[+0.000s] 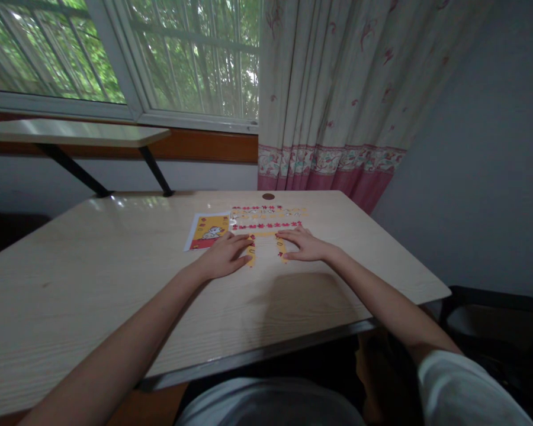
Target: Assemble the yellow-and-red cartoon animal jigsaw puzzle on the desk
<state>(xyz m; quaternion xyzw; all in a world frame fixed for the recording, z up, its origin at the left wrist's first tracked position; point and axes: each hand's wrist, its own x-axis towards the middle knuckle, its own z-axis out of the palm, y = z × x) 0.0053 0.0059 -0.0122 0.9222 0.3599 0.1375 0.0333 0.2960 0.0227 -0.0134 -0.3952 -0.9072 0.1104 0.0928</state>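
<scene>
**Both hands flat on a paper sheet**

A pale wooden table (93, 278) stands under a window (160, 59), with a curtain (337, 118) at the right. A small picture card (207, 231) lies just beside the left hand (225, 255). Both arms reach forward. The left hand and the right hand (302, 244) lie palm down with loose fingers, gripping nothing. Their fingertips touch the red and yellow paper sheet (266, 222), which lies mostly beyond the hands.

The left hand (225, 255) and right hand (302, 244) hide the near part of the printed sheet (266, 226); beyond the fingertips its print is unreadably small.
</scene>
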